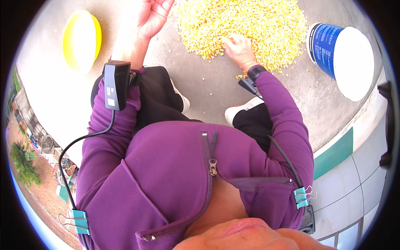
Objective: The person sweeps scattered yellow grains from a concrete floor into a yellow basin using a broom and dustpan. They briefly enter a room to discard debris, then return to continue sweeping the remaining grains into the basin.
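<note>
Our purple jacket (166, 175) hangs nearest; right hand (238, 49) rakes the corn kernels (246, 25) with curled fingers, left hand (151, 16) cupped open, waiting beside the pile.

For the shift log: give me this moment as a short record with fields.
surface: concrete floor
pile: yellow corn kernels spread loose on the floor
left hand: palm up, open, at the pile's left edge; a few kernels may lie in it
right hand: palm down, fingers in the kernels
left of pile: yellow bowl
right of pile: blue and white bucket on its side
posture: squatting, purple jacket
</note>
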A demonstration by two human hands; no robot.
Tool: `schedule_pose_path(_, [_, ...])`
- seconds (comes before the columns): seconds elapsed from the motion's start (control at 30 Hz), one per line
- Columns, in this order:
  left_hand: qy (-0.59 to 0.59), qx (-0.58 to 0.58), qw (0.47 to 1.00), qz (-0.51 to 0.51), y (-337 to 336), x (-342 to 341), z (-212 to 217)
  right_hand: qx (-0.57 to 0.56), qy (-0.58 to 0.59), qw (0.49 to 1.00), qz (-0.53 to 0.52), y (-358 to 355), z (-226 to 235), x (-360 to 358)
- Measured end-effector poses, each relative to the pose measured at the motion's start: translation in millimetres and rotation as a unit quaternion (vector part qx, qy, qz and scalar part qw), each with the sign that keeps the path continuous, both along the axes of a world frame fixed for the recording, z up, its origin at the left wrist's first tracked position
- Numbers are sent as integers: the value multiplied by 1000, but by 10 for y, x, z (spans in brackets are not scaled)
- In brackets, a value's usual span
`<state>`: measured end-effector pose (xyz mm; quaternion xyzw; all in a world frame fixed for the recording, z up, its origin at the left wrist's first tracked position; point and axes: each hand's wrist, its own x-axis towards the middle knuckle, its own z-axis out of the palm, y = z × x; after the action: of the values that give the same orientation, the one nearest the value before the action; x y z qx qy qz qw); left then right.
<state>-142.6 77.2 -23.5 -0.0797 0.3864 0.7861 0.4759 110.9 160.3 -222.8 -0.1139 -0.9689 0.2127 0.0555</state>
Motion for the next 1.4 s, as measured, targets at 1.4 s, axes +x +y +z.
schedule_pose_path(1.4, [21,-17,999,31,-20,-83,-29,-523,-140,837,-75,1657,1729,-261])
